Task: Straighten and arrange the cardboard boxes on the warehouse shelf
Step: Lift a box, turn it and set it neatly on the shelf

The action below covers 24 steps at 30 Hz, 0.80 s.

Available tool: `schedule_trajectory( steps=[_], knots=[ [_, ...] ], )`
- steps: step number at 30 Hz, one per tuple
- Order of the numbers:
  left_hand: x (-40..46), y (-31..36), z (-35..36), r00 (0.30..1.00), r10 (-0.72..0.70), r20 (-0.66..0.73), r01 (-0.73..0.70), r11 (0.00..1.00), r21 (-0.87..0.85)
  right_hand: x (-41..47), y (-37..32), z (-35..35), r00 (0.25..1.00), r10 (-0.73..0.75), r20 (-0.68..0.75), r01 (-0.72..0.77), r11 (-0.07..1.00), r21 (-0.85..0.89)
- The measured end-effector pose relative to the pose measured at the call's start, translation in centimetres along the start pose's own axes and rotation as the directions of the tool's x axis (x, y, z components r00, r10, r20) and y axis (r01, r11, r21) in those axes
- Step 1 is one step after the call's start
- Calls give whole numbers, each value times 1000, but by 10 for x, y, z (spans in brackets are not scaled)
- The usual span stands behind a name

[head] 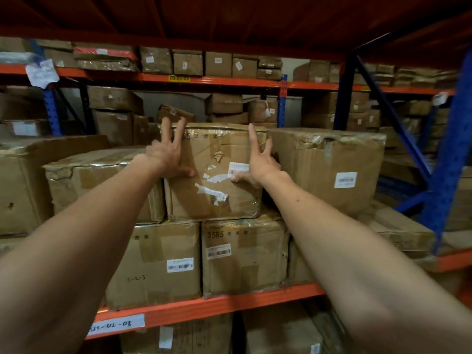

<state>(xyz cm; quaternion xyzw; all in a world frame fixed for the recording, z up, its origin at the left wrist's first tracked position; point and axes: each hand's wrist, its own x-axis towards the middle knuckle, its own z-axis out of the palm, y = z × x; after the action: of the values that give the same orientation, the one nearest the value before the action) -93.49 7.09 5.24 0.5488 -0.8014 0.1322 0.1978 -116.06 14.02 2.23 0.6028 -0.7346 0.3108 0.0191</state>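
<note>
A worn, taped cardboard box [217, 195] sits in the middle of the top layer on the orange-beamed shelf [229, 305]. My left hand [168, 154] lies flat on its front face near the upper left corner, fingers spread. My right hand [258, 162] presses the front face near its right edge, fingers apart, thumb by a white label. Neither hand grips anything. A lower box [102, 180] stands to its left and a larger box [329, 167] to its right. Two boxes [158, 261] [245, 254] lie underneath it.
A blue upright [447, 162] with a diagonal brace stands at the right. Another box [23, 187] sits at the far left. More boxes fill the rack behind [219, 63] and the shelf below [281, 330]. A label reading 02-03 is stuck on the beam [115, 325].
</note>
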Motion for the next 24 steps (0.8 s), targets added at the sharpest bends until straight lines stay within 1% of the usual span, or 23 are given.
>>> schedule_trajectory(
  steps=[3,6,8,11,14,16,19,20,21,22,23,24],
  knots=[
    [-8,0,0,999,-15,30,11,992,125,-8,2,-11,999,-4,41,7,998,-56],
    [-16,-2,-6,996,-21,87,3,979,203,-23,4,-22,996,-24,89,35,992,-118],
    [-21,4,-10,992,-31,123,-1,969,248,-35,7,-27,991,-48,126,64,991,-120],
    [-27,21,-17,985,-47,169,5,970,242,-50,17,-38,981,-110,161,122,990,-68],
    [-30,46,-25,986,-13,166,-22,978,206,-64,21,-70,968,-222,119,229,973,-42],
    [-29,71,-24,988,34,149,-54,989,135,-72,25,-99,965,-259,46,262,963,-58],
    [-30,118,-16,984,83,156,-87,996,15,-77,45,-144,967,-246,-62,237,964,-118],
    [-34,136,-13,981,68,179,-58,997,-59,-76,57,-157,968,-235,-85,223,966,-134],
    [-38,155,-11,973,26,230,17,983,-183,-75,69,-170,970,-222,-101,206,967,-147],
    [-40,173,-7,950,-23,312,137,927,-349,-74,83,-181,972,-209,-110,190,969,-160],
    [-44,192,-2,902,-72,426,310,795,-522,-72,96,-191,974,-197,-116,174,968,-182],
    [-46,210,7,831,-91,549,482,612,-627,-68,111,-199,976,-186,-117,158,965,-210]
  ],
)
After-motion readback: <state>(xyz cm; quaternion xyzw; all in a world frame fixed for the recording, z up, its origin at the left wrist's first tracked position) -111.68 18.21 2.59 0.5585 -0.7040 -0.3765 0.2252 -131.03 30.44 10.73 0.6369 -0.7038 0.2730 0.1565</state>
